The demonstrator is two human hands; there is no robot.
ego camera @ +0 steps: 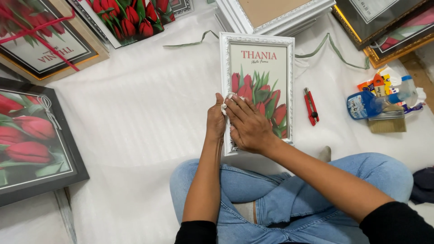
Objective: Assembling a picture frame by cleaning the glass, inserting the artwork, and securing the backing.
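Note:
A white ornate picture frame [257, 40] with a print of red tulips lies flat on the white foam sheet in front of my crossed legs. My left hand [215, 121] grips the frame's left edge near its lower half. My right hand [246, 125] lies flat on the glass over the tulips, fingers together, pressing a small white cloth [225, 101] whose corner shows between the two hands. Both forearms reach forward from black sleeves over blue jeans.
A red utility knife [311, 106] lies right of the frame. Further right are a blue spray bottle [370, 103], a flat brush [386, 121] and small packets. Dark-framed tulip pictures [31, 140] lie at the left and along the top; gold frames [389, 31] sit top right.

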